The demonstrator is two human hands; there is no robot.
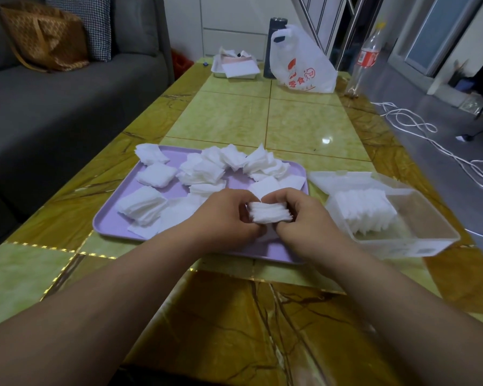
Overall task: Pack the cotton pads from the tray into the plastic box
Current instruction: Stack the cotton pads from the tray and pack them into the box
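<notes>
A lilac tray lies on the table with several loose heaps of white cotton pads on it. Over the tray's near right part, my left hand and my right hand together squeeze a small stack of cotton pads from both sides. To the right of the tray stands the clear plastic box, its lid hinged open toward the back. A row of packed pads fills the box's left half.
A grey sofa with a brown bag runs along the table's left side. At the far end stand a white tray of papers, a dark flask, a white plastic bag and a bottle. White cable lies on the floor at right.
</notes>
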